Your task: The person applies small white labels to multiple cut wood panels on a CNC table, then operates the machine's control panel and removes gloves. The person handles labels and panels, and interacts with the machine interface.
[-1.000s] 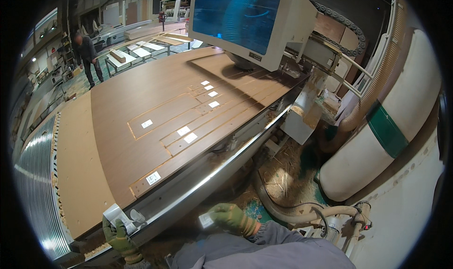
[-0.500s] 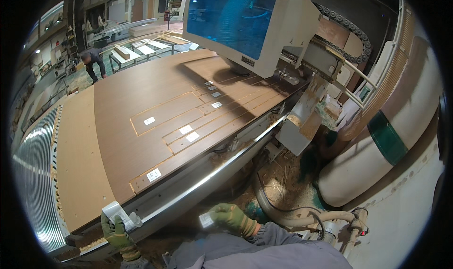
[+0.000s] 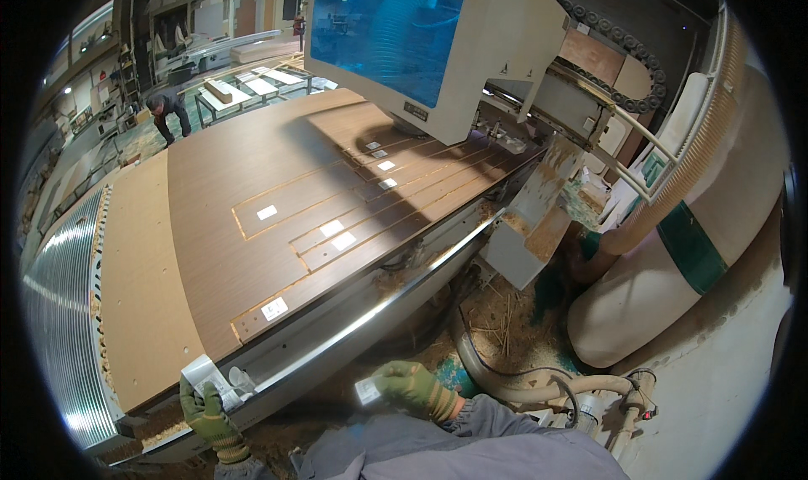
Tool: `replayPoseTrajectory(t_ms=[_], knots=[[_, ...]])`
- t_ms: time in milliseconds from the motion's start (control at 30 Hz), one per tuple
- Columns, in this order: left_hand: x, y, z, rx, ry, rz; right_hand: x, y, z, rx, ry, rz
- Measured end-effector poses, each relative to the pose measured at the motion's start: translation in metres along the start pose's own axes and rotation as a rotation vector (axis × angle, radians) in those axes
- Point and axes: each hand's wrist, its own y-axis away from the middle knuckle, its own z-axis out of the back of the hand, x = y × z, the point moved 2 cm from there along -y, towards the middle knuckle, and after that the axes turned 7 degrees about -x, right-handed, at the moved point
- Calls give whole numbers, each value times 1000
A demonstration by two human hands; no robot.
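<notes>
A big brown wood panel (image 3: 278,219) with cut lines and small white stickers lies flat on the machine tabletop (image 3: 135,295), under the big white machine head (image 3: 438,50). At the near corner of the panel, the left hand (image 3: 206,413) in a green glove wraps its fingers around a white clamp block (image 3: 206,372). Just right of that corner, below the shiny rail (image 3: 379,307), the right hand (image 3: 412,389) pinches a small white sticker (image 3: 367,391) in its fingers.

We find open passage above the wide brown panel (image 3: 252,194) on the bench. At its far end the machine housing (image 3: 421,50) hangs low and blocks reach. A metal rail (image 3: 379,307) bars the near edge; hoses (image 3: 522,387) crowd the sawdust-strewn floor (image 3: 505,320) below.
</notes>
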Motion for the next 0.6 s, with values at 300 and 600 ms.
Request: replayPoseTrajectory(t_ms=[300, 600], knots=[[2, -3, 6, 18, 16, 5, 4, 2, -4, -16, 45, 4], [-6, -3, 4, -4, 13, 26, -4, -3, -4, 24, -27, -2]])
